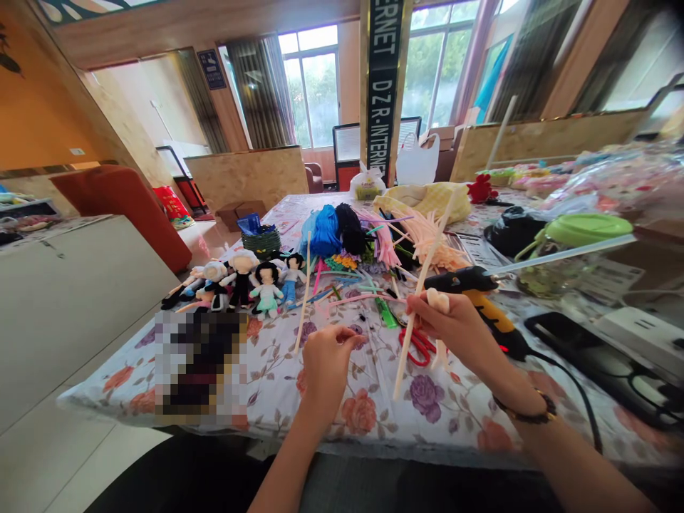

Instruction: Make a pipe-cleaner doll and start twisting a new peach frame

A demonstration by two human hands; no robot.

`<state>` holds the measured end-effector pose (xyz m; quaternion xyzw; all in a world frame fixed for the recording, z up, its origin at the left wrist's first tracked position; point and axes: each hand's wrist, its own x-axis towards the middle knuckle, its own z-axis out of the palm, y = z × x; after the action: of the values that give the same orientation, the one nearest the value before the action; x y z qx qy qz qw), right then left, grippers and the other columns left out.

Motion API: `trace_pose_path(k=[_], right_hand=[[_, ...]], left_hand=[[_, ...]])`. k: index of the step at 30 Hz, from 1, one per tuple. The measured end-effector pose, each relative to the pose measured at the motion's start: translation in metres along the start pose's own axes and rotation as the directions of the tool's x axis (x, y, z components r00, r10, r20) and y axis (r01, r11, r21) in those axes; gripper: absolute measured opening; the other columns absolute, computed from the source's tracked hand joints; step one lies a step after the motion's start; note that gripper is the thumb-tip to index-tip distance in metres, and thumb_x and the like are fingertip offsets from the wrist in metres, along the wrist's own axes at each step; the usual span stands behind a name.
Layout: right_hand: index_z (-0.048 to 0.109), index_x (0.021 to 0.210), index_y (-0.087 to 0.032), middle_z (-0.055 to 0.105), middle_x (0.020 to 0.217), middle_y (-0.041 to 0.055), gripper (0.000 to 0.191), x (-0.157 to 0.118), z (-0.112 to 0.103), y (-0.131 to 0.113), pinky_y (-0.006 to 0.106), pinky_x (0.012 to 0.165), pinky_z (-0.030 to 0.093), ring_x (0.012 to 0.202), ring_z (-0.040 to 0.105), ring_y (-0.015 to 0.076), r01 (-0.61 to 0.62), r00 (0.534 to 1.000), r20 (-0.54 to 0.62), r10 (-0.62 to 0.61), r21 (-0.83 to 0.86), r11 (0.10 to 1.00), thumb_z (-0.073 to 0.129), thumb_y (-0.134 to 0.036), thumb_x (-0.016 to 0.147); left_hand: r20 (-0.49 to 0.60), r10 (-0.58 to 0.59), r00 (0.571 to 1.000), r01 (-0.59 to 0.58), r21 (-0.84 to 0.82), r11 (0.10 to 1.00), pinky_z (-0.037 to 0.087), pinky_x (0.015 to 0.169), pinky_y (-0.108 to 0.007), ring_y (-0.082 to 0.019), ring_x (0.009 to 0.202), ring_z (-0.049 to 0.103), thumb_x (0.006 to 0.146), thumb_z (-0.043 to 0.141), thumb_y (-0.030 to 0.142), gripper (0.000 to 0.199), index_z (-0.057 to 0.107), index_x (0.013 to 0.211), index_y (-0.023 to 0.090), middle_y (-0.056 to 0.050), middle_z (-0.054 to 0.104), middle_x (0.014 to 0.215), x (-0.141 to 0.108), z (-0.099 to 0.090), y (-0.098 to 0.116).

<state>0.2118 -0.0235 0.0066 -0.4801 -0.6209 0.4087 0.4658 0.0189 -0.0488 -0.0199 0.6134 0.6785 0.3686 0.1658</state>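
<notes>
My right hand (446,320) pinches a long cream pipe cleaner (427,260), which stands slanted above the table, and a small cream piece (438,301) shows at its fingers. My left hand (328,356) is closed, thumb and index finger pressed together; anything between them is too small to make out. Just behind it, another thin cream stem (306,303) stands nearly upright, its hold hidden. Red-handled scissors (420,348) lie beside my right hand, with a green item (385,313) behind them. A black and yellow glue gun (489,313) is at the right.
Small dolls (267,288) sit at the left back. Blue bundles (323,231) and peach pipe cleaners (435,239) are piled behind the hands. A green-lidded jar (582,235) and a power strip (641,335) stand at the right, with a black cable nearby.
</notes>
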Motion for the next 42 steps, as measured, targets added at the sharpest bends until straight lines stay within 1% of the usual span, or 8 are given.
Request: trace_pose_path(k=[8, 17, 23, 29, 32, 35, 39, 42], right_hand=[[0.056, 0.062, -0.016, 0.044, 0.051, -0.0025, 0.042, 0.001, -0.005, 0.000, 0.021, 0.042, 0.026, 0.045, 0.035, 0.0065, 0.001, 1.000, 0.012, -0.001, -0.022, 1.000, 0.058, -0.055, 0.076], [0.056, 0.061, -0.016, 0.043, 0.049, -0.0028, 0.045, 0.002, -0.003, 0.002, 0.023, 0.042, 0.025, 0.045, 0.034, 0.0076, 0.038, 0.997, 0.074, -0.027, -0.153, 0.987, 0.053, -0.058, 0.078], [0.052, 0.059, -0.017, 0.044, 0.046, -0.0026, 0.049, 0.000, -0.002, 0.000, 0.023, 0.041, 0.025, 0.042, 0.035, 0.0080, 0.094, 0.990, 0.127, -0.067, -0.220, 0.971, 0.046, -0.060, 0.081], [0.052, 0.059, -0.016, 0.047, 0.048, -0.0023, 0.046, -0.002, -0.001, -0.006, 0.022, 0.043, 0.026, 0.045, 0.036, 0.0077, 0.098, 0.988, 0.142, -0.060, -0.277, 0.956, 0.047, -0.055, 0.083], [0.052, 0.060, -0.017, 0.046, 0.049, -0.0029, 0.046, -0.003, 0.000, -0.005, 0.022, 0.044, 0.026, 0.046, 0.035, 0.0078, 0.114, 0.984, 0.165, -0.071, -0.271, 0.956, 0.046, -0.056, 0.083], [0.052, 0.060, -0.017, 0.042, 0.050, -0.0036, 0.046, -0.001, 0.001, -0.002, 0.023, 0.045, 0.026, 0.047, 0.033, 0.0080, 0.133, 0.980, 0.181, -0.084, -0.279, 0.951, 0.046, -0.056, 0.083], [0.050, 0.058, -0.017, 0.042, 0.051, -0.0028, 0.046, 0.000, 0.002, 0.000, 0.023, 0.046, 0.027, 0.049, 0.034, 0.0086, 0.158, 0.975, 0.193, -0.109, -0.259, 0.953, 0.046, -0.055, 0.083], [0.046, 0.055, -0.017, 0.041, 0.050, -0.0031, 0.046, -0.001, 0.002, -0.002, 0.022, 0.046, 0.026, 0.048, 0.034, 0.0083, 0.172, 0.973, 0.196, -0.125, -0.247, 0.954, 0.047, -0.053, 0.083]], left_hand=[[0.024, 0.173, 0.985, -0.171, -0.066, 0.983, 0.046, 0.091, -0.038, -0.021, 0.100, 0.064, 0.076, 0.052, 0.001, 0.036, 0.072, 0.093, 0.025, -0.005, 0.071, 0.100, 0.004, -0.002, -0.004], [-0.077, 0.194, 0.978, -0.188, 0.085, 0.979, 0.047, 0.088, -0.043, -0.024, 0.091, 0.063, 0.065, 0.075, 0.023, 0.008, 0.071, 0.059, 0.020, -0.006, 0.072, 0.090, 0.010, 0.000, -0.002], [0.008, 0.253, 0.967, -0.253, 0.065, 0.965, 0.045, 0.092, -0.038, -0.020, 0.100, 0.061, 0.081, 0.058, 0.016, 0.022, 0.071, 0.097, 0.021, -0.006, 0.070, 0.105, 0.011, 0.007, -0.005], [-0.044, 0.180, 0.983, -0.176, 0.088, 0.980, 0.046, 0.088, -0.039, -0.023, 0.093, 0.062, 0.065, 0.074, 0.029, 0.014, 0.069, 0.056, 0.020, -0.005, 0.072, 0.091, 0.008, 0.005, 0.001], [-0.049, 0.204, 0.978, -0.199, 0.087, 0.976, 0.044, 0.091, -0.040, -0.023, 0.098, 0.060, 0.070, 0.070, 0.030, 0.011, 0.072, 0.065, 0.021, -0.005, 0.071, 0.097, 0.008, 0.004, 0.003], [-0.020, 0.211, 0.977, -0.209, 0.056, 0.976, 0.044, 0.090, -0.038, -0.021, 0.097, 0.061, 0.072, 0.068, 0.020, 0.007, 0.073, 0.076, 0.023, -0.004, 0.070, 0.100, 0.010, 0.005, 0.003], [0.044, 0.203, 0.978, -0.204, 0.025, 0.979, 0.044, 0.082, -0.039, -0.024, 0.088, 0.062, 0.068, 0.071, 0.039, 0.024, 0.066, 0.057, 0.018, -0.008, 0.070, 0.087, 0.008, 0.003, 0.009], [0.163, 0.257, 0.953, -0.226, -0.184, 0.956, 0.044, 0.078, -0.034, -0.021, 0.084, 0.062, 0.075, 0.062, 0.044, 0.026, 0.069, 0.080, 0.020, -0.005, 0.070, 0.086, 0.002, -0.002, 0.020]])
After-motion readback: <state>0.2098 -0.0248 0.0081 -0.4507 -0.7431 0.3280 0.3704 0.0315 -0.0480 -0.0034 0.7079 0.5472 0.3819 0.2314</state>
